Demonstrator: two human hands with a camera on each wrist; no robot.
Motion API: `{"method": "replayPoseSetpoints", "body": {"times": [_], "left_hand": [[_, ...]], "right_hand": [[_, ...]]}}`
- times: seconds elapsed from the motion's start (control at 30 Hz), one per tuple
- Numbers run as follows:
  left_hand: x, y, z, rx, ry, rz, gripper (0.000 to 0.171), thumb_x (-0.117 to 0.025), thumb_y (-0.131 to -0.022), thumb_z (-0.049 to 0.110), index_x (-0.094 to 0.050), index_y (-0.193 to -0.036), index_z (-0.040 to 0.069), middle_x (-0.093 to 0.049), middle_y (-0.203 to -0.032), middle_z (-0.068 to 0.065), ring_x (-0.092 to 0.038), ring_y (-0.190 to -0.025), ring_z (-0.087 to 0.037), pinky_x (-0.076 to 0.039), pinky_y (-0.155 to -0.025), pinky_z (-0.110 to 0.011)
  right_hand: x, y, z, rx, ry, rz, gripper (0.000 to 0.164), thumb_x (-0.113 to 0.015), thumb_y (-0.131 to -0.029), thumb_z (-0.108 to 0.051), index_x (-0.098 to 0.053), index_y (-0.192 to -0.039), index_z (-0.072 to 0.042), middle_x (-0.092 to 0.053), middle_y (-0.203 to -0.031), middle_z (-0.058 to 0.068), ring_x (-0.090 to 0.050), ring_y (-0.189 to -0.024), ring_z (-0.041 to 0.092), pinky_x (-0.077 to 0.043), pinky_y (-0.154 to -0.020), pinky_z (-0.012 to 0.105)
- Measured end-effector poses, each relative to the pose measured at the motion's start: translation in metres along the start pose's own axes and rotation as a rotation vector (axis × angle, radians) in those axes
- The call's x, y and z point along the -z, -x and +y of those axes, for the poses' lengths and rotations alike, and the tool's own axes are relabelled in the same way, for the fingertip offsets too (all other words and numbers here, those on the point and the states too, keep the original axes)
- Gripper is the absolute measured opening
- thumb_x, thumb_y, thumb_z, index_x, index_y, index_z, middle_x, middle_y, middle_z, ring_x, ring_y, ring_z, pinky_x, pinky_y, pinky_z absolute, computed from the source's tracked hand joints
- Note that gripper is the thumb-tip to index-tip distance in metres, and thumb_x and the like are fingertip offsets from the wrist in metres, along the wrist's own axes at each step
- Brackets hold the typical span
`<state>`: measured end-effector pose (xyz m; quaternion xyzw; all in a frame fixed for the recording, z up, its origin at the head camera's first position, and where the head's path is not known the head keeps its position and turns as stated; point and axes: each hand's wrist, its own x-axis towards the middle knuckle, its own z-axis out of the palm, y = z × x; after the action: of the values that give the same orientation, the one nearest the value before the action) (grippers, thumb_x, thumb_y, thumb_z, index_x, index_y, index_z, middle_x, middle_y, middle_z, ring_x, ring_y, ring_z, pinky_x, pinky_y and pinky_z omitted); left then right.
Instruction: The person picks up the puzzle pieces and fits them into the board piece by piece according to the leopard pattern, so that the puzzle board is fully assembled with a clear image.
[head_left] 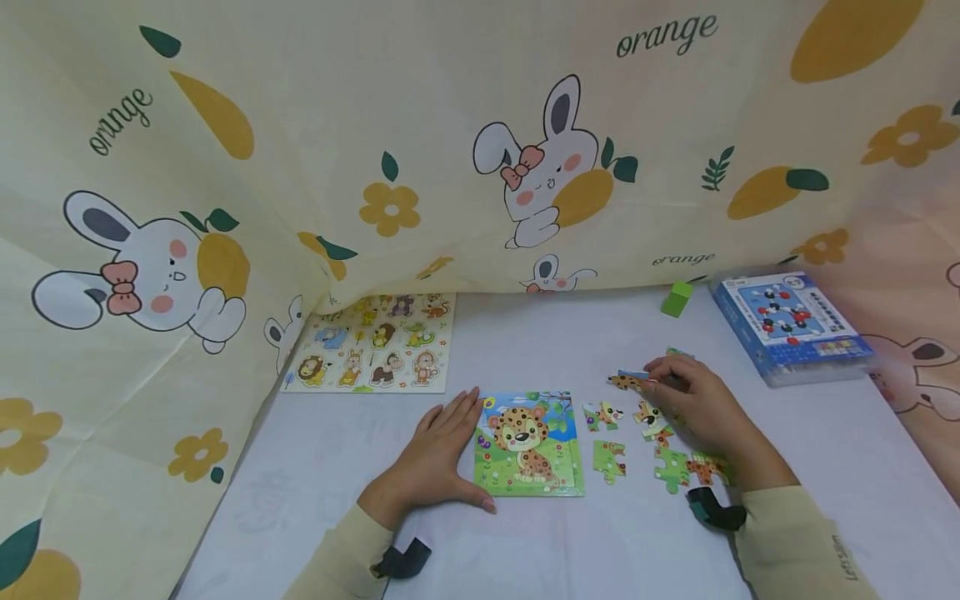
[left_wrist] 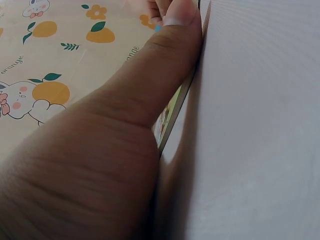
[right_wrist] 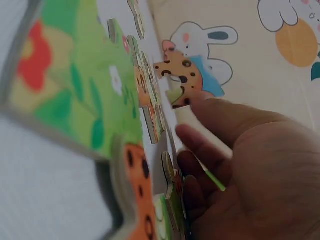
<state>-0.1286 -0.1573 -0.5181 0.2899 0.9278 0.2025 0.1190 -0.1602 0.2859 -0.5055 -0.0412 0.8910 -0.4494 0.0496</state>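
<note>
My left hand (head_left: 438,458) lies with straight, spread fingers along the left edge of a square leopard puzzle board (head_left: 555,479). In the left wrist view, the thumb (left_wrist: 150,75) covers most of the board's edge. Thumb and fingers of my right hand (head_left: 705,408) pinch a puzzle piece (right_wrist: 190,82) with brown spots and a blue corner, held above the table to the right. Below and around that hand are several loose pieces, among them a green piece (head_left: 672,471), an orange spotted piece (head_left: 703,468) and a green-edged piece (head_left: 609,461). Another piece (head_left: 602,416) sits nearer the board.
At the back left lies an animal picture board (head_left: 375,379), partly under the hanging printed cloth (head_left: 420,108). A green block (head_left: 677,298) and a blue box (head_left: 787,325) in clear plastic stand at the back right. White cloth covers the table (head_left: 525,550).
</note>
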Motion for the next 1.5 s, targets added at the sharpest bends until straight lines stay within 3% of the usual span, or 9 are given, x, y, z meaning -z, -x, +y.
{"method": "replayPoseSetpoints", "body": {"times": [0.1,0.2,0.4,0.63,1.17,1.5], "left_hand": [[0.000,0.000,0.000,0.000,-0.001,0.000,0.154,-0.083,-0.064,0.090,-0.015,-0.175,0.007,-0.002,-0.182,-0.002,0.001,-0.166,-0.021,-0.003,-0.130,-0.053],[0.001,0.000,0.001,0.003,-0.002,-0.003,0.155,-0.083,-0.064,0.090,-0.015,-0.175,0.007,-0.002,-0.182,-0.002,0.001,-0.166,-0.021,-0.002,-0.130,-0.052],[0.000,-0.001,0.001,0.003,-0.009,-0.002,0.155,-0.083,-0.064,0.091,-0.015,-0.175,0.008,-0.002,-0.182,-0.001,0.001,-0.166,-0.021,-0.003,-0.131,-0.053],[0.001,-0.001,0.001,-0.008,0.006,0.000,0.154,-0.083,-0.065,0.090,-0.014,-0.175,0.007,-0.001,-0.182,-0.002,0.002,-0.166,-0.021,-0.002,-0.130,-0.053],[0.000,0.001,0.001,-0.006,0.003,0.006,0.154,-0.083,-0.063,0.091,-0.017,-0.175,0.007,-0.003,-0.182,-0.003,0.001,-0.166,-0.020,-0.004,-0.130,-0.055],[0.000,0.000,0.000,-0.005,-0.001,0.003,0.153,-0.081,-0.065,0.092,-0.016,-0.175,0.008,-0.002,-0.182,-0.001,0.002,-0.165,-0.019,-0.005,-0.130,-0.054]], "right_hand": [[-0.001,0.003,-0.005,-0.031,-0.013,0.056,0.023,-0.067,-0.112,-0.031,-0.072,-0.117,-0.009,-0.068,-0.124,0.013,-0.057,-0.107,0.030,-0.050,-0.084,0.033],[-0.002,0.004,-0.012,-0.031,-0.053,0.090,0.026,-0.068,-0.112,-0.030,-0.070,-0.124,-0.007,-0.070,-0.110,0.013,-0.057,-0.096,0.029,-0.049,-0.072,0.028],[-0.008,0.006,-0.033,0.013,-0.148,0.070,0.037,-0.071,-0.110,-0.027,-0.062,-0.137,-0.003,-0.072,-0.103,0.014,-0.069,-0.090,0.028,-0.057,-0.073,0.027],[-0.027,0.008,-0.057,0.007,-0.221,0.007,0.026,-0.072,-0.109,-0.023,-0.067,-0.122,-0.001,-0.074,-0.105,0.012,-0.072,-0.092,0.031,-0.062,-0.075,0.032],[-0.091,0.010,-0.079,0.065,-0.258,-0.112,0.011,-0.071,-0.108,-0.014,-0.073,-0.116,-0.006,-0.073,-0.096,0.004,-0.068,-0.086,0.025,-0.059,-0.073,0.029],[-0.119,0.005,-0.091,0.082,-0.236,-0.093,0.009,-0.072,-0.108,-0.012,-0.073,-0.115,-0.006,-0.073,-0.093,0.003,-0.071,-0.081,0.022,-0.061,-0.071,0.031]]}}
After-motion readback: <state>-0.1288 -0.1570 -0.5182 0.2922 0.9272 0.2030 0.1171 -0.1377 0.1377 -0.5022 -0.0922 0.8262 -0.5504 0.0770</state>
